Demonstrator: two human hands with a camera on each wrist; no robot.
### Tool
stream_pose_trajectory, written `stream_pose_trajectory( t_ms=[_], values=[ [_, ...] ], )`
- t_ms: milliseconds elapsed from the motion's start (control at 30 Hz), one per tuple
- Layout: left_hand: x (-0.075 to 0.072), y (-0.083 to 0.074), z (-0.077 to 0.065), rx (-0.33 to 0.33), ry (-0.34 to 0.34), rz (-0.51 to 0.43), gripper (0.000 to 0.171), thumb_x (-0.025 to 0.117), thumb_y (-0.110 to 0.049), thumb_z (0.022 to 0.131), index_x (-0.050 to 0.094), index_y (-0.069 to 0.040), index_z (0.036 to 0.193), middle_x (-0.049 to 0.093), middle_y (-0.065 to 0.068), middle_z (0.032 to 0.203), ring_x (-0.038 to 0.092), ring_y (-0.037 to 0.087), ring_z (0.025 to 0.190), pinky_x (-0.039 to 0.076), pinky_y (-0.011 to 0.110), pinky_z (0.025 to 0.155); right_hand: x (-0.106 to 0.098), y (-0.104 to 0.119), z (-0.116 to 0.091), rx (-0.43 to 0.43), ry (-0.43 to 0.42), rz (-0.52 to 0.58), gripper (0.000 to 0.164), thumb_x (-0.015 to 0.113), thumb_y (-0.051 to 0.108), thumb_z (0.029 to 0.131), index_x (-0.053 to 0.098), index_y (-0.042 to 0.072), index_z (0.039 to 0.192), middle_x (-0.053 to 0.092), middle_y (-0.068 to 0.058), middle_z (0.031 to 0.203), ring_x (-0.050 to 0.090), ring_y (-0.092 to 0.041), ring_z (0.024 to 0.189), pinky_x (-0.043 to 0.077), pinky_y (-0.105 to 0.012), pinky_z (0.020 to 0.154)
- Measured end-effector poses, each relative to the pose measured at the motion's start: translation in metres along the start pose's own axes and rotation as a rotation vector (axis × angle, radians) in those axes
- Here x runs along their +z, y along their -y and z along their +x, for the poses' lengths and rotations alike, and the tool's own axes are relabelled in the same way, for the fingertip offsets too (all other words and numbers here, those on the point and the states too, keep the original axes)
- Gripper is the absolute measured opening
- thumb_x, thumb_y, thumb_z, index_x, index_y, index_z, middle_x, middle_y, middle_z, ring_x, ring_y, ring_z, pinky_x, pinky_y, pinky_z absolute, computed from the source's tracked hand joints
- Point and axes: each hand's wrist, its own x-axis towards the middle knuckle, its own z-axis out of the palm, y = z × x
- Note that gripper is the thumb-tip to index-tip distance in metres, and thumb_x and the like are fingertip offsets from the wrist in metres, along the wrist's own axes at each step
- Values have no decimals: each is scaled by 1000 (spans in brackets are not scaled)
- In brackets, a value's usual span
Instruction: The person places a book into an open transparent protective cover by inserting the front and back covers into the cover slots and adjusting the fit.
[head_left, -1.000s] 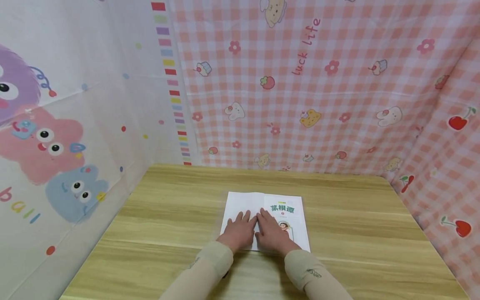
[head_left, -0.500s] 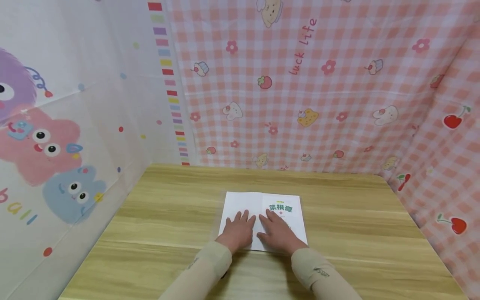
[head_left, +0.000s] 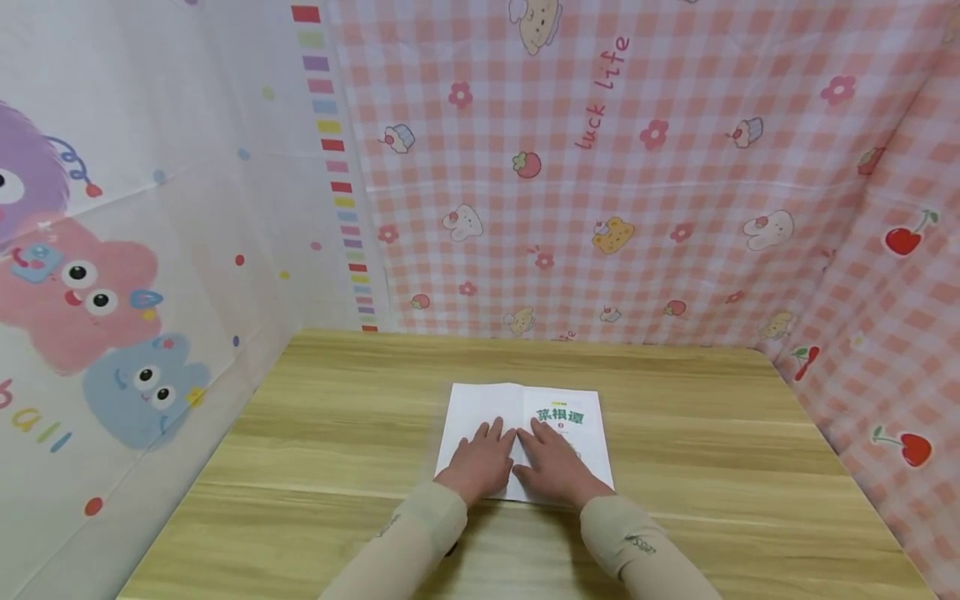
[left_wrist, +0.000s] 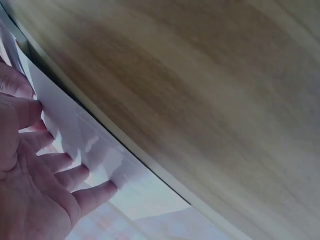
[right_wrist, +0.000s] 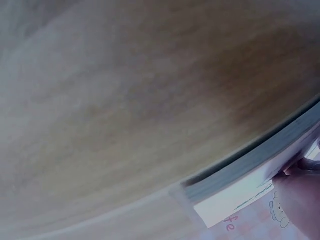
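Observation:
An open book (head_left: 487, 404) lies on the wooden table, its left page plain white and its right page printed with green characters. My left hand (head_left: 482, 461) rests on the left page with fingers spread, close to the fold. On the right page lies my right hand (head_left: 553, 465), its fingers reaching toward the middle fold and covering part of the print. In the left wrist view, the fingertips of the left hand (left_wrist: 45, 170) touch the glossy page (left_wrist: 100, 145). The right wrist view shows the book's page edges (right_wrist: 250, 160) and part of the right hand (right_wrist: 302, 200).
The wood-grain table (head_left: 337, 417) extends around the book on every side. A pink checked cloth (head_left: 570, 208) hangs behind it and along the right. On the left hangs a white cloth (head_left: 247, 200) with cartoon figures.
My right hand has shifted to the right on its page, away from the fold, its fingers more spread. The left hand stays on its page near the fold. The view has turned slightly.

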Motion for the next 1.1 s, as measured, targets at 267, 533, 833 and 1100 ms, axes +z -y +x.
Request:
stream_pose_trajectory(
  t_ms=[267, 533, 833, 1100],
  values=[
    [4, 2, 3, -16, 43, 14, 50, 48, -28, 98, 41, -12, 145, 36, 14, 152, 32, 31, 136, 37, 57, 104, -2, -10, -5, 66, -33, -59, 66, 56, 38, 93, 43, -6, 140, 34, -31, 148, 27, -42, 136, 26, -55, 111],
    [6, 3, 3, -32, 50, 8, 50, 47, -27, 99, 40, -12, 146, 34, 14, 153, 30, 32, 137, 36, 57, 105, -15, -34, -16, 272, -80, -94, 76, 57, 43, 91, 40, -15, 137, 32, -37, 146, 25, -46, 134, 26, -57, 111],
    [6, -2, 4, 2, 16, 59, 49, 49, -24, 97, 44, -6, 142, 37, 18, 149, 33, 33, 134, 37, 55, 104, -23, -50, -21, 435, -167, -112, 82, 68, 47, 83, 46, -19, 128, 52, -36, 125, 49, -47, 112, 43, -57, 96],
    [6, -12, 5, 229, -75, 172, 29, 51, -14, 94, 62, -9, 121, 50, 11, 141, 38, 28, 132, 37, 50, 107, -29, -53, -24, 502, -190, -60, 65, 71, 29, 83, 50, -16, 127, 58, -33, 110, 55, -42, 98, 49, -55, 85]
  ],
)
